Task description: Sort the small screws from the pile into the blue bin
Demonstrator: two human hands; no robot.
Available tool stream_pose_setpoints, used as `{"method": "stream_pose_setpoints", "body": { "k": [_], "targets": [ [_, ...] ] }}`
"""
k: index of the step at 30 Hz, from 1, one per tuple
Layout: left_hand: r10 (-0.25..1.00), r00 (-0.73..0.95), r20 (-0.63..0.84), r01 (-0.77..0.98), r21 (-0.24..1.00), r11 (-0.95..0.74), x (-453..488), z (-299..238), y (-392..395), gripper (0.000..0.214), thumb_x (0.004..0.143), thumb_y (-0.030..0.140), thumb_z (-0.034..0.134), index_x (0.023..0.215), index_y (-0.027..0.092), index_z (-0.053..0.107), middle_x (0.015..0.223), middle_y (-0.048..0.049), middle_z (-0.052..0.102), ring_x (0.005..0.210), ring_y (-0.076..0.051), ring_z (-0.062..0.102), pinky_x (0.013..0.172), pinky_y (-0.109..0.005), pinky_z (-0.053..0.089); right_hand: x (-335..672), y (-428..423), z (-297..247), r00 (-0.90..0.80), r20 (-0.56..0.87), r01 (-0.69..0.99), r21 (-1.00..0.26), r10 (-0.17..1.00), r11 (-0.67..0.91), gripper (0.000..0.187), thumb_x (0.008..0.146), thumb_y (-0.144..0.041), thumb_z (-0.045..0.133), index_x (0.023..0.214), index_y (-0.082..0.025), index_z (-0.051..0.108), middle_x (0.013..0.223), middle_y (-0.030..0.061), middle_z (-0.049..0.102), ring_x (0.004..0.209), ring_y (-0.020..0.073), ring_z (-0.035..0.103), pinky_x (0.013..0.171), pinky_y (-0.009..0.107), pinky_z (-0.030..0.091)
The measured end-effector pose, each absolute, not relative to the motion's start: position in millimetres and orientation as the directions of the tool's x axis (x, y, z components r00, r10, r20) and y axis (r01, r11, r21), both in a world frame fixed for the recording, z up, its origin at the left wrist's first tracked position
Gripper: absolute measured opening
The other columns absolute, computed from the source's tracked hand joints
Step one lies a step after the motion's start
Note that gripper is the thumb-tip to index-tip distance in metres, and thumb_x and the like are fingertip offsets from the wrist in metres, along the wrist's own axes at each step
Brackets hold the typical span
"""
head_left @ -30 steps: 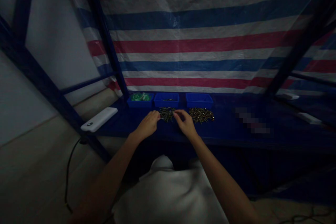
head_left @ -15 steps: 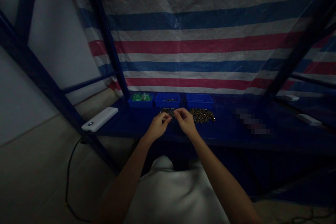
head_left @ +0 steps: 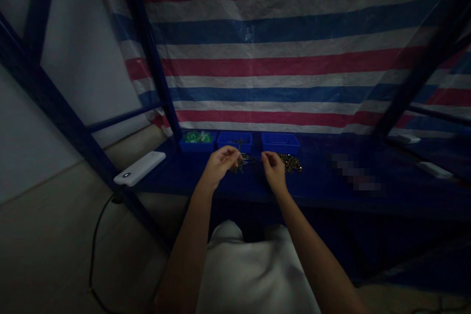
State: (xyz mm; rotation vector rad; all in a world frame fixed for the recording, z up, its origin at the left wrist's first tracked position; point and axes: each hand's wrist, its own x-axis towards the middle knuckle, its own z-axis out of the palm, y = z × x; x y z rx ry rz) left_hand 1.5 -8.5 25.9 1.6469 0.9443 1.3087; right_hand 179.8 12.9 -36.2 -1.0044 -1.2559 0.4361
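Observation:
My left hand (head_left: 220,163) is raised over a pile of small dark metal pins (head_left: 243,162) on the blue bench (head_left: 324,184), its fingers pinched around something too small to name. My right hand (head_left: 273,168) hovers at the left edge of a second pile of brassy small parts (head_left: 291,161), fingers pinched together as well. Behind the piles stand three blue trays: the left tray (head_left: 197,140) holds green pieces, the middle tray (head_left: 234,140) holds a few pins, the right tray (head_left: 280,141) looks dark inside.
A white flat device (head_left: 139,168) lies at the bench's left corner, with a cable (head_left: 96,235) hanging below it. Blue frame posts (head_left: 147,49) rise left and right. A striped tarp (head_left: 287,49) closes the back. White items (head_left: 433,169) lie far right.
Both hands have lifted off the pin pile and drawn apart. The right hand shifted right toward the brassy pile; the left rose slightly with its fingers still pinched.

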Motion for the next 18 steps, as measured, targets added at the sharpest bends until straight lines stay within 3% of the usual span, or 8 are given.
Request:
{"method": "stream_pose_setpoints", "body": {
  "k": [2,4,8,10,13,18],
  "targets": [
    [0.888,0.151,0.435,-0.064,0.900,-0.431,-0.9,31.7,-14.5,0.030,0.074,0.047,0.053,0.078,0.018,0.052,0.072,-0.0021,0.058,0.053,-0.008,0.049,0.052,-0.022,0.040,181.2,13.0,-39.3,0.285,0.586,0.264,-0.809,0.759,0.526,0.027,0.079,-0.042,0.050,0.085,-0.018,0.059,0.073,0.0023,0.060,0.065,0.0139,0.054,0.061,0.027,0.044],
    [0.883,0.184,0.431,-0.050,0.902,-0.430,-2.7,30.4,-13.5,0.028,0.075,0.047,0.053,0.078,0.019,0.051,0.069,-0.0015,0.058,0.051,-0.008,0.049,0.051,-0.022,0.039,181.2,12.5,-40.6,0.258,0.592,0.288,-0.801,0.763,0.524,0.026,0.079,-0.041,0.050,0.087,-0.018,0.059,0.073,0.0024,0.061,0.064,0.0139,0.054,0.062,0.027,0.044],
    [0.888,0.303,0.347,0.317,0.842,-0.437,-2.9,17.8,0.2,0.016,0.074,0.033,0.057,0.071,0.017,0.056,0.063,-0.0011,0.058,0.055,-0.010,0.052,0.054,-0.022,0.040,180.4,9.9,-40.6,0.225,0.592,0.311,-0.797,0.774,0.519,0.025,0.079,-0.040,0.050,0.088,-0.018,0.060,0.076,0.0033,0.062,0.064,0.0141,0.055,0.063,0.028,0.044],
    [0.890,0.306,0.337,0.394,0.807,-0.441,-3.6,14.3,3.4,0.013,0.074,0.030,0.055,0.070,0.017,0.056,0.063,-0.0010,0.058,0.057,-0.010,0.052,0.055,-0.022,0.041,180.2,7.8,-40.1,0.214,0.582,0.318,-0.801,0.784,0.508,0.025,0.079,-0.040,0.050,0.089,-0.018,0.060,0.077,0.0034,0.062,0.065,0.0142,0.056,0.064,0.028,0.044],
    [0.901,0.309,0.306,0.301,0.867,-0.397,-8.6,15.3,-2.0,0.015,0.075,0.032,0.055,0.073,0.017,0.055,0.067,-0.0014,0.059,0.056,-0.010,0.053,0.055,-0.022,0.042,179.8,5.3,-39.6,0.194,0.569,0.325,-0.806,0.799,0.494,0.026,0.079,-0.039,0.050,0.090,-0.018,0.060,0.077,0.0034,0.062,0.065,0.0141,0.056,0.063,0.028,0.044],
    [0.914,0.186,0.360,-0.103,0.932,-0.346,-22.9,11.6,-15.1,0.027,0.072,0.044,0.057,0.078,0.018,0.049,0.062,0.0013,0.054,0.048,-0.008,0.047,0.047,-0.022,0.037,181.0,7.9,-43.4,0.174,0.562,0.368,-0.799,0.808,0.476,0.027,0.079,-0.040,0.050,0.088,-0.018,0.060,0.074,0.0031,0.062,0.063,0.0143,0.056,0.063,0.028,0.044]
  ]
}}
